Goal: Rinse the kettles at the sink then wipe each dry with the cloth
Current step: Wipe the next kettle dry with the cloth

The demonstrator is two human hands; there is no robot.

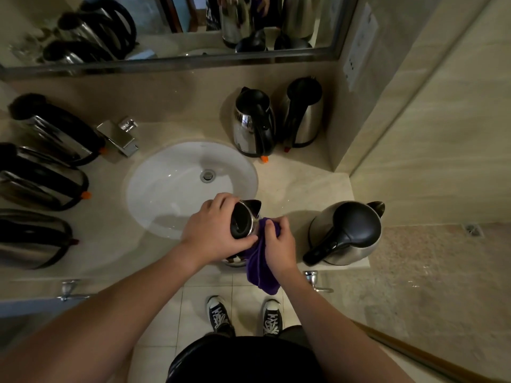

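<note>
Near the counter's front edge, the left hand (214, 233) grips the kettle (244, 219) while the right hand (278, 244) pinches the purple cloth (258, 265) against it; a wet kettle could slip floorward.

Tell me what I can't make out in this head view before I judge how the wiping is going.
- Body of the held kettle: hidden by the left hand, the right hand and the purple cloth.
- Whether it is wet or dry: not visible.
- Lowest kettle on the left: cut off by the frame edge.
- Wall panel markings: too small.
</note>
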